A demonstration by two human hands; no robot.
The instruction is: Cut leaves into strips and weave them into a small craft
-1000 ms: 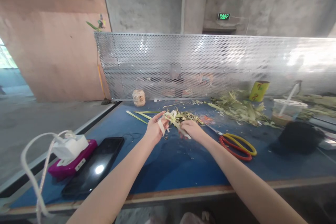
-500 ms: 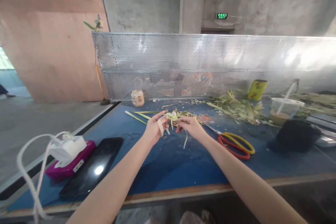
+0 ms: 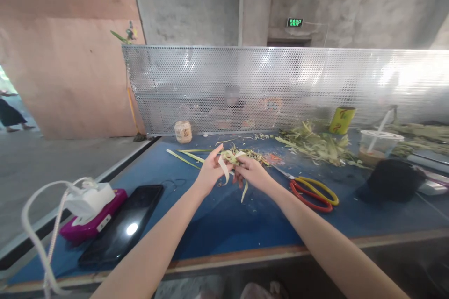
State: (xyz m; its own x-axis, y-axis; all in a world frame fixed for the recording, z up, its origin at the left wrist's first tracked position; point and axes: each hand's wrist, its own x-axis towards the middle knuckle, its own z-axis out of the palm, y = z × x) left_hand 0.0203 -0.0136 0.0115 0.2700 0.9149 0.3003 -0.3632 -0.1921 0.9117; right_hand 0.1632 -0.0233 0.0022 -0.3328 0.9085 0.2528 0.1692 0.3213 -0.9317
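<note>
My left hand (image 3: 212, 171) and my right hand (image 3: 251, 171) meet over the middle of the blue table, both closed on pale green strips of plant leaf (image 3: 229, 156). One whitish strip (image 3: 224, 170) curls down across the left fingers, and a thin end (image 3: 244, 192) hangs below the right fingers. The left forefinger points up and away. Fingertips of both hands are partly hidden by the strips. Scissors (image 3: 312, 192) with one red and one yellow handle lie right of my right hand. Long green stalks (image 3: 189, 155) lie beyond my left hand, with plant scraps (image 3: 257, 154) behind the right.
A phone (image 3: 122, 224) and a purple power strip (image 3: 93, 217) with white plugs and cables lie at left. Behind are a ball of twine (image 3: 183, 131) and a leaf pile (image 3: 315, 145). A drink cup (image 3: 379, 145) and a black cap-like item (image 3: 394, 181) stand right. A perforated metal screen (image 3: 210, 84) borders the back.
The strip at my left fingers has shifted and now curls lower toward the right hand. Both hands have drawn slightly closer together. At far left, more of a distant person shows.
</note>
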